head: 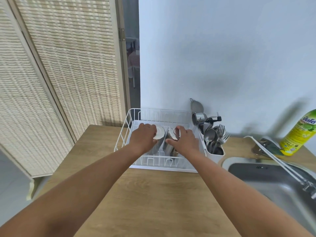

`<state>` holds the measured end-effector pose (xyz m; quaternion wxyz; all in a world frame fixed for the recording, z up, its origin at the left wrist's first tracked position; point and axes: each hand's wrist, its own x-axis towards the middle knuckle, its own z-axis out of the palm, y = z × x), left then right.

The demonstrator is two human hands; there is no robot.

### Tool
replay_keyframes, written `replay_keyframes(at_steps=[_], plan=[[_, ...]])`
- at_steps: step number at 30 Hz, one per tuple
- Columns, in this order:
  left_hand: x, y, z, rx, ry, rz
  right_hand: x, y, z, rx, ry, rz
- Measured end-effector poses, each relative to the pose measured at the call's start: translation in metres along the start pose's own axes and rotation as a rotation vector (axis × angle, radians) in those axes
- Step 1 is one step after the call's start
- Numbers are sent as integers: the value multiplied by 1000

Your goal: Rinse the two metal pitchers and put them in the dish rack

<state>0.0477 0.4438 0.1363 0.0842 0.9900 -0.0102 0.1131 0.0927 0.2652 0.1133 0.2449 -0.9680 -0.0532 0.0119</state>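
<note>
Two metal pitchers stand side by side inside the white wire dish rack (pixel 130 117) at the back of the wooden counter. My left hand (pixel 142 137) is wrapped over the left pitcher (pixel 160 132), whose round base faces up. My right hand (pixel 185 139) grips the right pitcher (pixel 168 146), fingers curled over its top. Both hands hide most of each pitcher's body.
A white cutlery holder (pixel 216 155) full of forks and spoons hangs on the rack's right side, with a small metal pot and strainer behind it. The steel sink (pixel 273 178) with its tap lies at the right, a yellow dish soap bottle (pixel 299 134) behind it. A woven screen stands left.
</note>
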Motion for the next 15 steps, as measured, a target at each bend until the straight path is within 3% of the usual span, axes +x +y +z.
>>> replay_keyframes(at_steps=[7, 11, 15], plan=[[-5, 1, -2, -20, -39, 5, -7, 4, -17, -74, -79, -3], [-14, 4, -8, 49, -98, 26, -18, 10, -31, -47, -43, -61], [-30, 8, -17, 37, -12, 19, -33, 13, -37, -48, 37, -120]])
